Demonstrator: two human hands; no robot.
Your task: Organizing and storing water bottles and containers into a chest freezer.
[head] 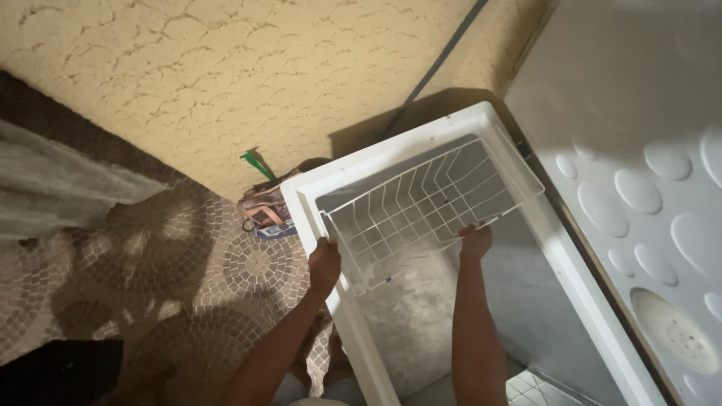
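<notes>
Chest freezer, white, stands open against the textured yellow wall; raised lid on the right, oval bumps on its inner face. White wire basket sits at the top of the freezer's far end, tilted slightly. Left hand is closed over the basket's near left rim beside the freezer edge. Right hand is closed on the basket's right rim. Patterned bag lies on the mosaic floor left of the freezer.
</notes>
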